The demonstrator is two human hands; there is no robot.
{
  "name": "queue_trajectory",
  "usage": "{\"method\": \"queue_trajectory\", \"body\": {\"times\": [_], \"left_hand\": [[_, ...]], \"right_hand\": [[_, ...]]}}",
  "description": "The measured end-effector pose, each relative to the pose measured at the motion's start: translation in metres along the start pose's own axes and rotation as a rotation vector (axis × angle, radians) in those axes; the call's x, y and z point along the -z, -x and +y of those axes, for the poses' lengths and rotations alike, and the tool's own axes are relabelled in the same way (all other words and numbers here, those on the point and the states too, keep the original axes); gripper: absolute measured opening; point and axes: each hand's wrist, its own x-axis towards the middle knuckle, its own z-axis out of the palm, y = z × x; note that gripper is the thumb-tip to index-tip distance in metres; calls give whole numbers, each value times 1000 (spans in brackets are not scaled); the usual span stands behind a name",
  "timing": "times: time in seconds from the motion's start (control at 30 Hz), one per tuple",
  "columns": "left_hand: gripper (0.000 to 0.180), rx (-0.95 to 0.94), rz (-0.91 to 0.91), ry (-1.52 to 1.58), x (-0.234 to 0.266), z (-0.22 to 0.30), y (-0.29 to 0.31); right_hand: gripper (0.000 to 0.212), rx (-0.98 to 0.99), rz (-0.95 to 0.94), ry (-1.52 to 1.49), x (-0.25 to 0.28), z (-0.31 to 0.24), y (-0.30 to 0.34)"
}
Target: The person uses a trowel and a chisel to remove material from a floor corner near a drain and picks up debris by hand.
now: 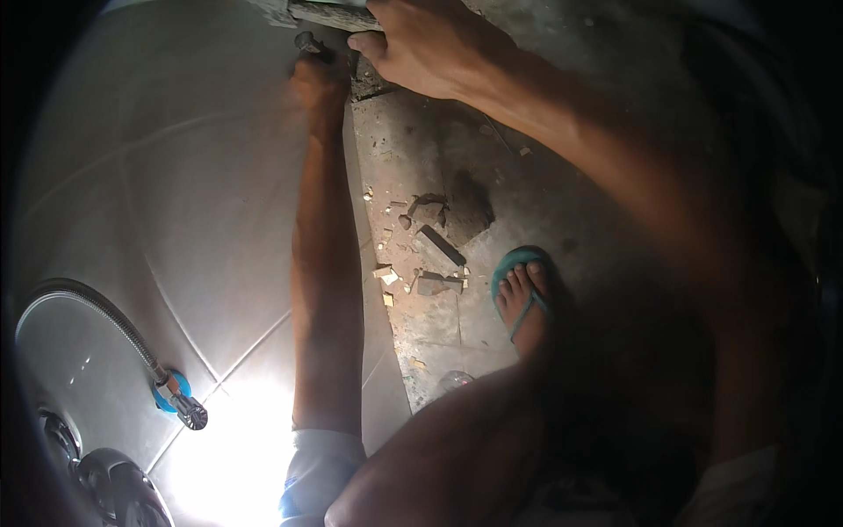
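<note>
Chisel-like metal rod (309, 42) stood at the top of the head view, its dark rounded end poking out above the left hand (320, 81), whose fingers were wrapped tight around the shaft where the tiled wall (176, 193) met the rough floor (544, 202). Just to its right, the right hand (421, 44) had its fingers curled around a grey, mortar-caked tool (329, 13) lying across the top edge; what kind of tool it was could not be told. Broken tile chips and rubble (430, 255) lay scattered on the floor below the hands. A foot in a teal flip-flop (520, 290) rested just beside the rubble. Low on the left, a ribbed metal hose (105, 316) ran to a chrome valve (180, 400).
</note>
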Motion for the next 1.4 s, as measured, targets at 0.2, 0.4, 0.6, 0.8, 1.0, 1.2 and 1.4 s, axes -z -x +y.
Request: {"method": "queue_trajectory", "body": {"times": [0.2, 0.4, 0.6, 0.8, 1.0, 1.2, 1.4], "left_hand": [[24, -8, -101, -75, 4, 10, 1], [22, 193, -80, 151, 26, 17, 23], [22, 100, -86, 66, 19, 17, 30], [20, 171, -45, -2, 18, 31, 33], [21, 56, -18, -24, 24, 10, 32], [21, -5, 9, 134, 21, 15, 34], [26, 72, 4, 175, 23, 21, 37]], "right_hand": [[36, -9, 82, -8, -20, 8, 9], [38, -176, 5, -244, 16, 9, 29], [39, -121, -56, -183, 22, 8, 31], [36, 112, 61, -231, 40, -11, 37], [34, 119, -58, -124, 21, -17, 19], [35, 25, 32, -4, -19, -8, 18], [37, -30, 109, -77, -25, -20, 16]]}}
